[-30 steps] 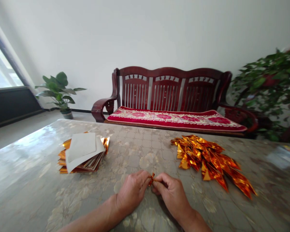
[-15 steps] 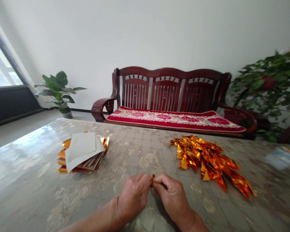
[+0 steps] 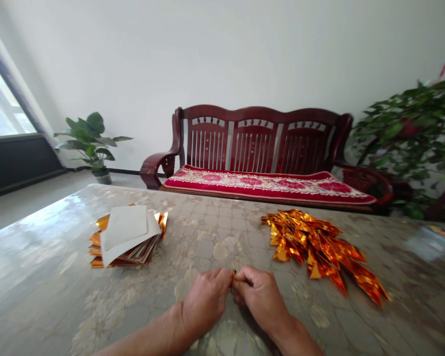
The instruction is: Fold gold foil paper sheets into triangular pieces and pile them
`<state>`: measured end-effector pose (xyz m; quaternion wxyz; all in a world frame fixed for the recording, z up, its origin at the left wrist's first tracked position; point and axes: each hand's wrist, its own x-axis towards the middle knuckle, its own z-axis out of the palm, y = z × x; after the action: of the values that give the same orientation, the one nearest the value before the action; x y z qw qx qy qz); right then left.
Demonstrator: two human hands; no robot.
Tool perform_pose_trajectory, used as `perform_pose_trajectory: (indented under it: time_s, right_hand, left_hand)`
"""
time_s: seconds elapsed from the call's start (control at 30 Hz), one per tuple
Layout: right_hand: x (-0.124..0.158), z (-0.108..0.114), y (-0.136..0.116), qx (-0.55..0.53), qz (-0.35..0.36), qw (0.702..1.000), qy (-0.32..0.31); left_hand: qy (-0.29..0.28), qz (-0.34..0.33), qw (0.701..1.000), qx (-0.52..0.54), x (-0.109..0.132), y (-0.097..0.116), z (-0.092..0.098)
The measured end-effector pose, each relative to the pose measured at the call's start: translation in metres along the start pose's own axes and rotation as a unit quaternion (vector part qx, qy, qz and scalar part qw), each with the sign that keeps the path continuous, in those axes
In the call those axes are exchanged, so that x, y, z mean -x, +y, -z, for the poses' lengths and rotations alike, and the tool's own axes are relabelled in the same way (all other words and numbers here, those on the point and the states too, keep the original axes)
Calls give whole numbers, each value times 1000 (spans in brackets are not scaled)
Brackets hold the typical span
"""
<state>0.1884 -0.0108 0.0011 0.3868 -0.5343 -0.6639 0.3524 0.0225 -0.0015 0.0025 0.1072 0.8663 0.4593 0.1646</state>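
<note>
Between my two hands is a small piece of orange-gold foil paper (image 3: 232,280), mostly hidden by the fingers. My left hand (image 3: 206,298) is closed on its left side, and my right hand (image 3: 260,295) pinches it from the right. Both hands are close together over the table's near middle. Off to the left lies a stack of foil paper sheets (image 3: 129,237), pale backs up, with gold edges poking out. On the right, a pile of folded foil paper pieces (image 3: 319,247) spreads out, shiny orange and pointed.
The table (image 3: 193,222) has a patterned, glossy cover. A clear plastic bag (image 3: 433,242) lies at its right side. Beyond the far edge stands a dark red wooden bench (image 3: 252,138) with a floral cushion. Potted plants (image 3: 92,138) flank it.
The visible foil between my hands looks slightly narrower, and my fingers have shifted a little around it. The whole view has tilted slightly; the stack and pile are unchanged.
</note>
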Motion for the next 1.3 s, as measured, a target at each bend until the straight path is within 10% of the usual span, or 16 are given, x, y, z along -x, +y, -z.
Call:
perform_pose_trajectory:
  time_s: [0.33, 0.53, 1.3]
  right_hand:
    - [-3, 12, -3, 27, 59, 998, -20]
    - [-12, 12, 7, -76, -22, 997, 20]
    - [-22, 16, 22, -101, -54, 990, 79]
  left_hand:
    - [17, 66, 985, 160, -2, -6, 2]
    - [39, 127, 950, 282, -13, -13, 4]
    - [69, 137, 971, 183, -19, -26, 6]
